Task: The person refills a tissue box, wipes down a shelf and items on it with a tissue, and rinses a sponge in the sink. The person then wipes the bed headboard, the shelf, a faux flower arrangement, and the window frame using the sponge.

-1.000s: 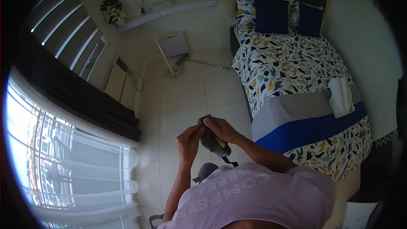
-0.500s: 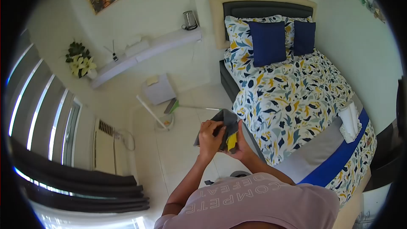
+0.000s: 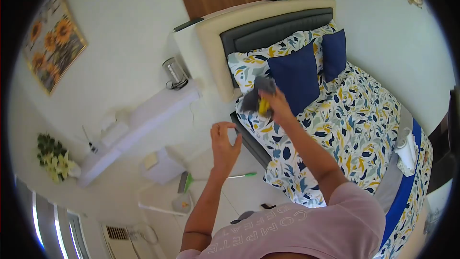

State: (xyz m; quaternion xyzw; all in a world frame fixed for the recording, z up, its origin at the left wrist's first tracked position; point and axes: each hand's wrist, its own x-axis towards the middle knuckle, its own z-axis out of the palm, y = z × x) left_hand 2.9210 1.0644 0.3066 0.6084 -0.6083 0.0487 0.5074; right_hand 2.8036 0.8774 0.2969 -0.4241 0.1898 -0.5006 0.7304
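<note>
My right hand [image 3: 279,107] is raised over the near left corner of the pillows, closed on a dark grey cloth [image 3: 258,93]. Something yellow [image 3: 264,107] shows against the cloth under the fingers; motion blurs it. Lower and to the left, my left hand [image 3: 223,145] is held up with thumb and fingers curved apart, nothing between them. Behind the cloth lie a patterned pillow [image 3: 244,64] and a dark blue cushion [image 3: 294,79]. The patterned bedspread [image 3: 335,124] spreads below my right arm.
A white wall shelf [image 3: 143,120] carries a metal kettle [image 3: 176,73] and a vase of flowers [image 3: 60,160]. On the floor are a green-ended broom [image 3: 186,181], a bin [image 3: 182,203] and a white box-like stool [image 3: 165,168]. Rolled white towels [image 3: 405,151] lie near the bed's foot.
My hands have separated. The right one has carried the grey cloth up toward the pillows, while the left has let go of it. The view has turned toward the headboard.
</note>
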